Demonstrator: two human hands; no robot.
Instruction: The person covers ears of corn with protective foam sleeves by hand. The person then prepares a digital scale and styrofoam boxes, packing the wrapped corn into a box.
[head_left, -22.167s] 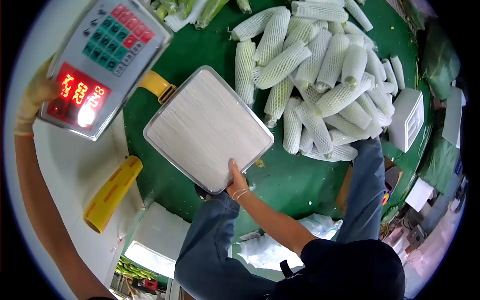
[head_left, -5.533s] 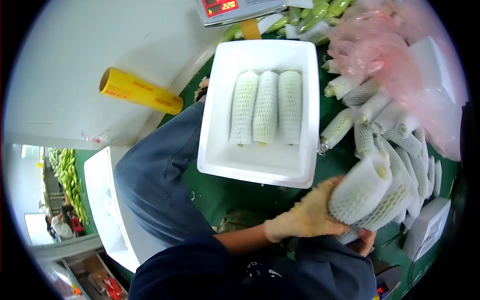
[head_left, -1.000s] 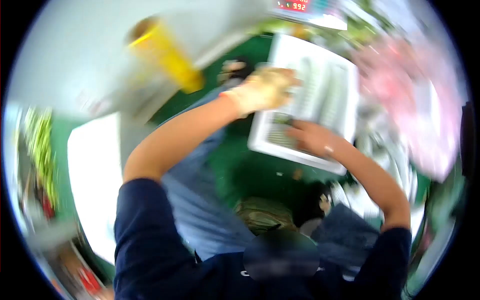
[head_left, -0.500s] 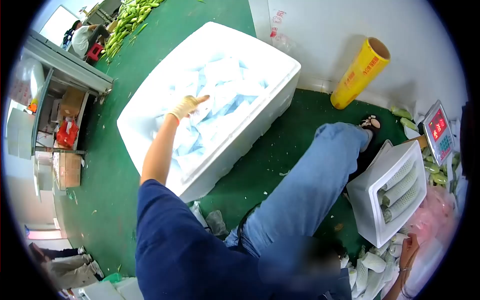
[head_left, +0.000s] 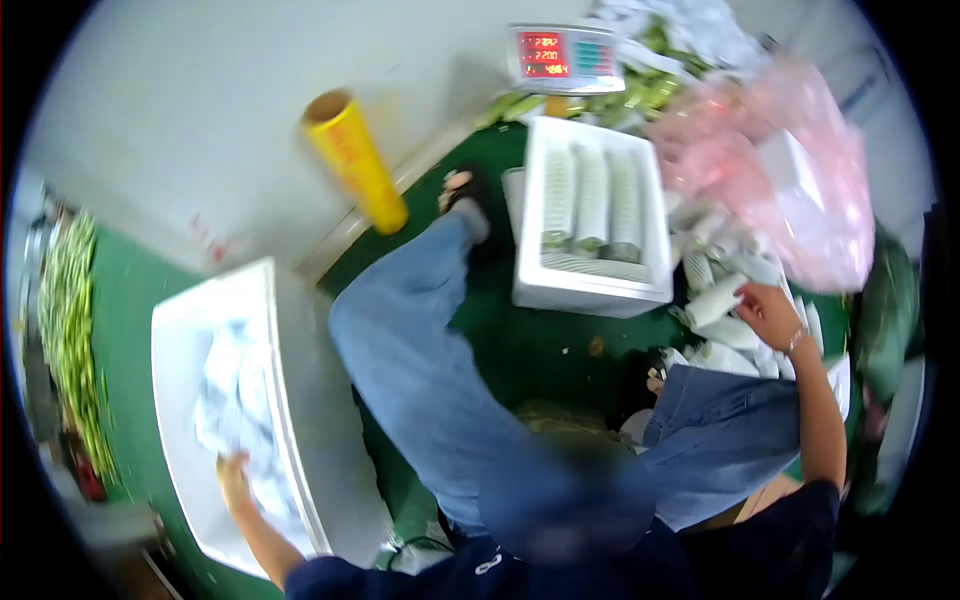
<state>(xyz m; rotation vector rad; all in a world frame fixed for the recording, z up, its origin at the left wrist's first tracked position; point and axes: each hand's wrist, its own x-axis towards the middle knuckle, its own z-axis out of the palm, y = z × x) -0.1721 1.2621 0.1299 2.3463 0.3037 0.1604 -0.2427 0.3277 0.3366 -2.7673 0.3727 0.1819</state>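
Note:
At the left, my left hand [head_left: 233, 478] reaches over the big white foam box [head_left: 305, 455], next to crumpled pale blue-white packs [head_left: 238, 400] inside it. Motion blurs its fingers, so I cannot tell what they touch. On the right, my right hand [head_left: 770, 315] has its fingers closed on the end of a foam-net-sleeved ear of corn [head_left: 718, 300], on a heap of similar sleeved pieces [head_left: 728, 355]. Between my hands, a smaller white foam box [head_left: 592, 285] holds several sleeved ears [head_left: 592, 200] in a row.
Behind the small box stands a scale with a lit red display [head_left: 565, 58]. Pink plastic bags [head_left: 790, 190] lie beside the heap. A yellow film roll [head_left: 358, 165] leans near the wall. Long green ears [head_left: 70, 330] are piled at far left.
My view has swung right, bringing the small box and sleeved heap to the middle. My right hand now grips a sleeved ear; my left hand is still at the large box.

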